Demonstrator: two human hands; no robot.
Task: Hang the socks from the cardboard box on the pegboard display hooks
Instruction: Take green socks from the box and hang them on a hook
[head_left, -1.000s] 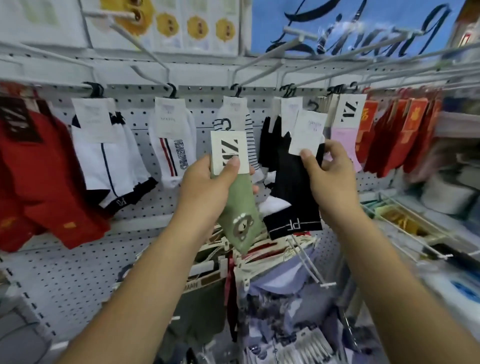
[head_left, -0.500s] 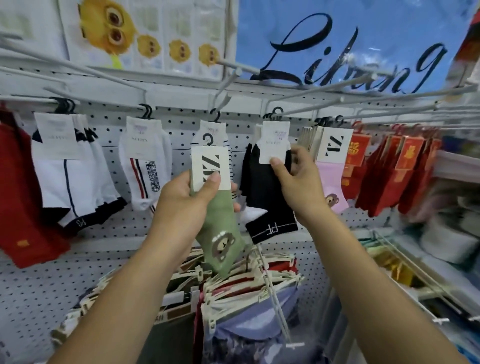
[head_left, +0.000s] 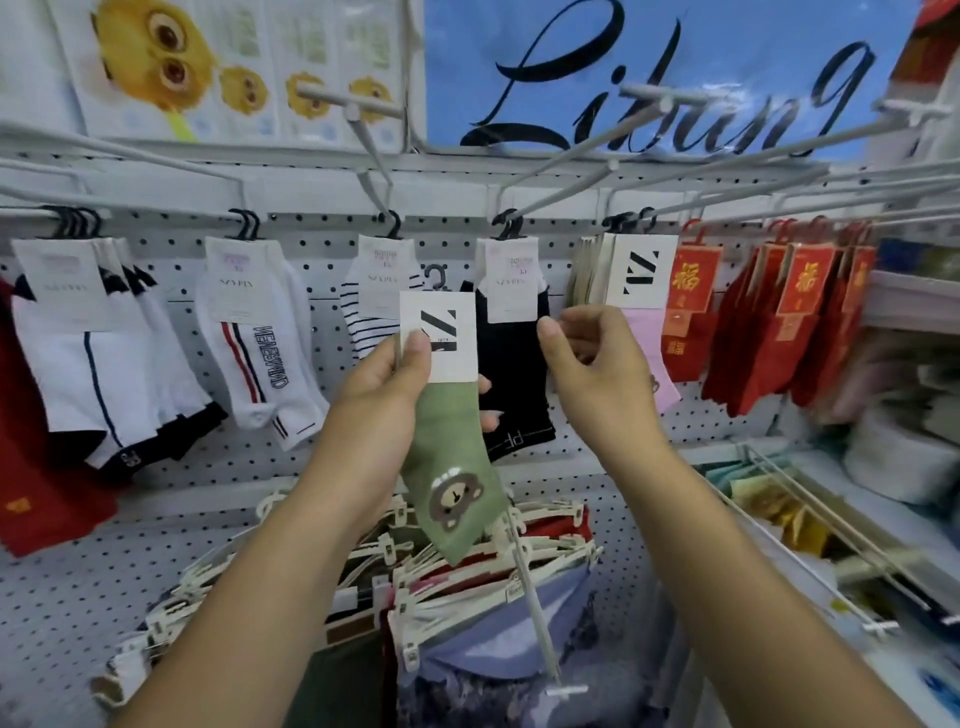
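My left hand (head_left: 384, 379) pinches the white card of a green sock (head_left: 452, 467) with a bear face, its small black hanger showing above the card. The sock hangs in front of the white pegboard (head_left: 322, 291), below the row of hooks. My right hand (head_left: 597, 364) is just right of it, fingers loosely curled around nothing, thumb tip under the card of a black sock (head_left: 514, 374). That black sock hangs by its own hanger on a pegboard hook (head_left: 506, 223). The cardboard box is out of view.
White socks (head_left: 249, 353), a striped sock (head_left: 363, 322), pink socks with a matching card (head_left: 641, 273) and red socks (head_left: 800, 322) hang along the row. Long bare hook wires (head_left: 597, 150) jut toward me overhead. Clip hangers with garments (head_left: 467, 571) sit below; shelves stand at right.
My right hand has hung the black sock on its hook and let go of its card. My left hand still holds the green sock. The view has tilted upward.
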